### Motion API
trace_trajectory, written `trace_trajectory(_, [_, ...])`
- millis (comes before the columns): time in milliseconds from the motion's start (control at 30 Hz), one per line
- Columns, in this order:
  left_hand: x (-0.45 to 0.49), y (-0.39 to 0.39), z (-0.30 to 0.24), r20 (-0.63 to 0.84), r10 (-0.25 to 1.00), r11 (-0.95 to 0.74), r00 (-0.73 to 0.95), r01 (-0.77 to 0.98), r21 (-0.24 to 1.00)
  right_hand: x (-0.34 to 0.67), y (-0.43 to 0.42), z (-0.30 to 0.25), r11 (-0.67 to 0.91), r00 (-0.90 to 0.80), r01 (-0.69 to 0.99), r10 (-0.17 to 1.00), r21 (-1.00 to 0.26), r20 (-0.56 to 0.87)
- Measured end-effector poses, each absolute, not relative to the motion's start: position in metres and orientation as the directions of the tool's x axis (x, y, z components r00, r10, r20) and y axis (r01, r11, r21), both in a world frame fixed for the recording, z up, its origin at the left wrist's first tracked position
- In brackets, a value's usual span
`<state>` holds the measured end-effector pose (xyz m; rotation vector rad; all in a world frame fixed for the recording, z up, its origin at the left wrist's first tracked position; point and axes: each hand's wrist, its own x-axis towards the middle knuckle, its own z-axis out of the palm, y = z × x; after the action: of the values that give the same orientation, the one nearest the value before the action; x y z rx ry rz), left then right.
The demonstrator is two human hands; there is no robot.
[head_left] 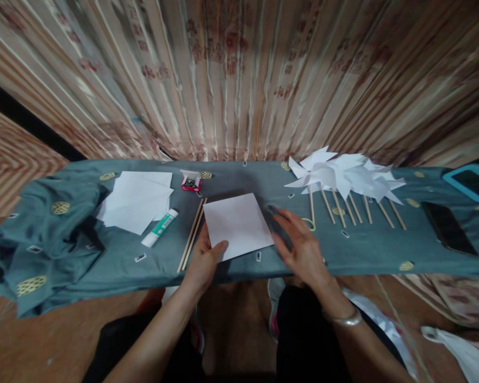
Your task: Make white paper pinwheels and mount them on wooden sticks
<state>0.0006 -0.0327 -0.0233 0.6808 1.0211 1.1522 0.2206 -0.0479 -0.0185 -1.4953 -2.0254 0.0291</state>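
Head view.
- Lying square at the front middle of the cloth-covered tabletop (363, 250): one white sheet (237, 223), flat, uncut and unfolded.
- Pinching the sheet's near left corner, thumb on top: left hand (205, 260).
- Hovering flat and released, fingers spread, just right of the sheet: right hand (299, 244), gripping nothing. Partly hiding a dark item beneath; too unclear to identify.
- Lying finished, by the look of it, at the right rear: a row of white paper pinwheels (343, 175) on sticks.
- Waiting unused at the left: stack of paper (138, 202), glue stick (160, 227) and two bare sticks (192, 234) just beside the sheet; small red box (191, 182) of pins behind.
- Judging progress: several pieces done, the present sheet only beginning, plenty of paper remaining.
- Resting at the far right: dark phone (449, 227).
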Motion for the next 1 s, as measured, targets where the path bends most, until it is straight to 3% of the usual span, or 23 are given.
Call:
trace_trajectory(133, [0.010, -0.044, -0.022, -0.338, 0.935, 0.350, 0.109, -0.445, 0.824, 0.181, -0.065, -0.018, 0.545, -0.432, 0.777, 0.825, -0.315, 0.363])
trace_trajectory(233, [0.007, -0.050, -0.023, -0.394, 0.901, 0.433, 0.179, -0.414, 0.801, 0.175, -0.065, -0.026, 0.544, -0.415, 0.768, 0.824, -0.337, 0.386])
trace_trajectory(300, [-0.003, -0.050, -0.026, -0.384, 0.916, 0.401, 0.119, -0.337, 0.852, 0.181, -0.064, -0.029, 0.522, -0.364, 0.754, 0.837, -0.398, 0.409])
trace_trajectory(333, [-0.010, -0.048, -0.027, -0.329, 0.943, 0.329, 0.046, -0.268, 0.906, 0.185, -0.064, -0.029, 0.514, -0.341, 0.739, 0.843, -0.436, 0.416])
trace_trajectory(400, [-0.025, -0.044, -0.029, -0.080, 0.991, 0.080, -0.109, 0.001, 0.997, 0.191, -0.067, -0.029, 0.513, -0.324, 0.693, 0.850, -0.507, 0.416])
trace_trajectory(467, [-0.037, -0.041, -0.029, 0.198, 0.980, -0.181, -0.004, 0.387, 0.904, 0.195, -0.073, -0.029, 0.525, -0.341, 0.640, 0.848, -0.560, 0.406])
trace_trajectory(500, [-0.041, -0.041, -0.028, 0.254, 0.960, -0.280, 0.121, 0.504, 0.817, 0.196, -0.075, -0.030, 0.528, -0.354, 0.618, 0.849, -0.582, 0.393])
trace_trajectory(567, [-0.044, -0.043, -0.027, 0.231, 0.915, -0.394, 0.331, 0.611, 0.687, 0.198, -0.080, -0.031, 0.515, -0.372, 0.588, 0.857, -0.623, 0.357])
trace_trajectory(667, [-0.042, -0.045, -0.026, 0.107, 0.875, -0.416, 0.472, 0.621, 0.664, 0.200, -0.080, -0.034, 0.471, -0.363, 0.581, 0.880, -0.663, 0.307])
trace_trajectory(833, [-0.035, -0.045, -0.023, 0.004, 0.908, -0.287, 0.418, 0.615, 0.734, 0.201, -0.066, -0.035, 0.265, -0.191, 0.641, 0.964, -0.721, 0.185])
trace_trajectory(1000, [-0.033, -0.045, -0.029, 0.009, 0.943, -0.247, 0.332, 0.686, 0.685, 0.197, -0.047, -0.034, 0.157, -0.089, 0.677, 0.987, -0.719, 0.131])
